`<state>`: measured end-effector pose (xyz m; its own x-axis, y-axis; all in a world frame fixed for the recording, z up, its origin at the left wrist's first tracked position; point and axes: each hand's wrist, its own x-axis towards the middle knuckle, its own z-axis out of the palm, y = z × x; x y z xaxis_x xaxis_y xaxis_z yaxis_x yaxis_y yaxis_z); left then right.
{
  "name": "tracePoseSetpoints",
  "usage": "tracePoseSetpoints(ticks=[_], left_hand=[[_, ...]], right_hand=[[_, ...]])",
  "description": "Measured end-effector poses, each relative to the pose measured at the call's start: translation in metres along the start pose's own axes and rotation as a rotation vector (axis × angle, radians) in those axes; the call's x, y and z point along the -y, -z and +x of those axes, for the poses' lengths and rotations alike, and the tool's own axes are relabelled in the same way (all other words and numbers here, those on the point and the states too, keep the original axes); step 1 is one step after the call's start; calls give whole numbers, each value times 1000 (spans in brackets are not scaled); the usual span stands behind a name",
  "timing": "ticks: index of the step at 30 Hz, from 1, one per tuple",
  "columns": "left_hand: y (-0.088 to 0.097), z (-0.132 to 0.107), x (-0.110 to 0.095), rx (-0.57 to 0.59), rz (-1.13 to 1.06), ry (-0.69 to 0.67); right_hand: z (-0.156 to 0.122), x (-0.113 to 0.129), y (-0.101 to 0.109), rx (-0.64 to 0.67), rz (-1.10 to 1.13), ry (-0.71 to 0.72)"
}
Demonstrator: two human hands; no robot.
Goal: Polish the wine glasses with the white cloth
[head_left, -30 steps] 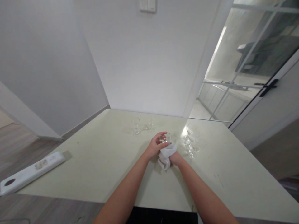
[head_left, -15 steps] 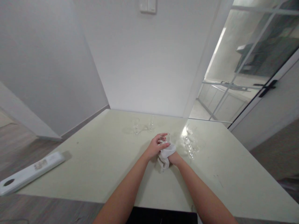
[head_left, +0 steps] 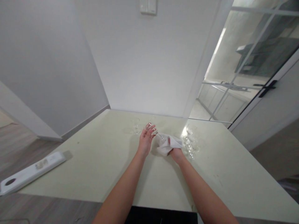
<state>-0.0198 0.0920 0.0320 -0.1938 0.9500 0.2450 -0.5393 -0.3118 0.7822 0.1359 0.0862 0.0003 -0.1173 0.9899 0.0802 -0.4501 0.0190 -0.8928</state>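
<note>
My left hand (head_left: 146, 137) is closed around the bowl of a clear stemmed glass (head_left: 154, 132), which is tilted with its stem toward the right. A white cloth (head_left: 164, 144) is bunched in my right hand (head_left: 175, 152), its fingers partly hidden in the folds. The cloth meets the stem end of the glass, and the foot is hidden or too faint to make out. Just left of my left hand stands another clear stemmed glass (head_left: 136, 125). To the right of the cloth, several clear glasses (head_left: 190, 144) lie close together.
The pale table (head_left: 105, 161) stretches out around my hands and meets a white wall (head_left: 144, 68) at the back. A long white object with a dark oval (head_left: 32, 171) lies at the table's left edge. A glass-paned door (head_left: 243, 68) stands at the right.
The glass has tipped from upright to slanted and moved left with my left hand. My right hand has shifted the cloth up and right, toward the stem end.
</note>
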Motion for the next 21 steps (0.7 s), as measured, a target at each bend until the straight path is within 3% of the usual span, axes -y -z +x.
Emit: tracePoseSetpoints(ticks=[4,8,16,21], left_hand=[[-7,-11,0,258,128,-35],[-16,-25,1,486,409,-89],[-18,-32,-1,580,755,-286],[-15,-30,4,543,899,-399]], right_hand=[[-4,-3,-8,71,135,-117],[-4,-3,-5,134,104,-81],[5,-14,8,6,-202,79],[14,-9,10,10,-488,228]])
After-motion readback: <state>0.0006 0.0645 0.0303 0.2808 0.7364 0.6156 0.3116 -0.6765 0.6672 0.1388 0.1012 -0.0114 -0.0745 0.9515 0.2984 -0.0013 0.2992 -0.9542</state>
